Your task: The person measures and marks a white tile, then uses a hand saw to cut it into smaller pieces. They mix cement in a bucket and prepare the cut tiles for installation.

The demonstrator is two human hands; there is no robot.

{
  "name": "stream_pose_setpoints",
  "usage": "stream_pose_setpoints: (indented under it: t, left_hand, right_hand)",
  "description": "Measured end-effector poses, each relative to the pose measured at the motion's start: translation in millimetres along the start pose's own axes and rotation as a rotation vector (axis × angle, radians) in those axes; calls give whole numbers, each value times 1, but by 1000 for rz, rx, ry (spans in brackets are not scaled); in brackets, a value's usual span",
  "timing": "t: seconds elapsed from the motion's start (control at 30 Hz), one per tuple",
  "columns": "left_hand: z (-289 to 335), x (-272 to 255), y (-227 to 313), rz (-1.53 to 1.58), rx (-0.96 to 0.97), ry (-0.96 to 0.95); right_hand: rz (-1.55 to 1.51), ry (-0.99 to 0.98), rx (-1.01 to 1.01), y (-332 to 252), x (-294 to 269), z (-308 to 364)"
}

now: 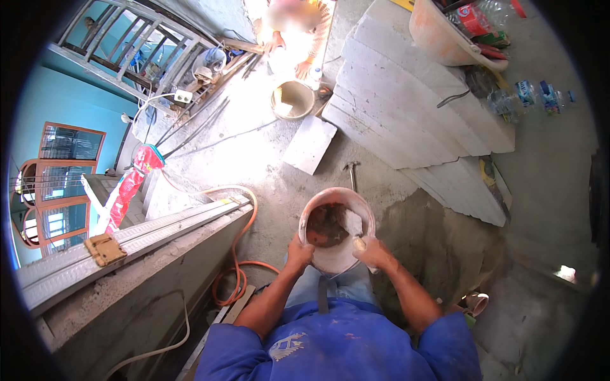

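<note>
Blue shirt (pixel 356 340) fills the lower edge, grey-blue trousers just beyond it, and past the lap a round bucket (pixel 329 257) tipped so its mouth faces up toward the head. Bucket looks well used: dull pinkish-grey, rim and inner wall coated with a pale, chalky film, a reddish tinge along the upper lip. Inside, the far and left part shows dark reddish-brown, patchy — residue or a shallow load, cannot tell which. Pale grey-white piece (pixel 351 223) with an angular outline sits within the mouth, toward the right wall. Left hand (pixel 300 253) closed on the near left side of the rim, knuckles outward. Right hand (pixel 376 254) closed at the near right side, a small tan nub by its thumb — whether a handle or part of the hand, unclear. Both forearms come up bent from short sleeves. Just beyond the bucket, a hammer (pixel 351 173) lies on the concrete floor, head away from the person. Farther out, a light flat slab (pixel 310 146), then a second, yellowish bucket (pixel 293 95) near a co-worker's hand (pixel 303 68). Large pale panels (pixel 406 95) lie overlapped to the right; an orange hose (pixel 239 238) loops at left beside a low wall.
</note>
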State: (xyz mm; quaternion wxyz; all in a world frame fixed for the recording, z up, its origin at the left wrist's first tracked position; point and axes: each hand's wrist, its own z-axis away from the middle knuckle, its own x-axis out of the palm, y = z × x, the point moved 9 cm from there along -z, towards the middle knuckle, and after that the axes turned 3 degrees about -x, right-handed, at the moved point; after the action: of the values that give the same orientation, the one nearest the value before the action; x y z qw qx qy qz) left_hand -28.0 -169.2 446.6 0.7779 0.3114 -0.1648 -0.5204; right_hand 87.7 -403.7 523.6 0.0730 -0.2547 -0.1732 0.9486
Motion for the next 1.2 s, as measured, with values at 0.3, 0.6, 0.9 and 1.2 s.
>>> stream_pose_setpoints:
  t: [0.3, 0.6, 0.9, 1.2]
  left_hand:
    - [40, 3, 0, -134, 86, -130]
    - [44, 9, -11, -285, 115, -107]
    - [45, 3, 7, -397, 222, 19]
    - [71, 4, 47, -127, 144, -278]
  right_hand:
    - [-816, -347, 195, 20, 60, 44]
    - [-779, -282, 76, 24, 55, 60]
    - [-663, -202, 40, 18, 33, 58]
    - [-261, -222, -63, -1, -2, 35]
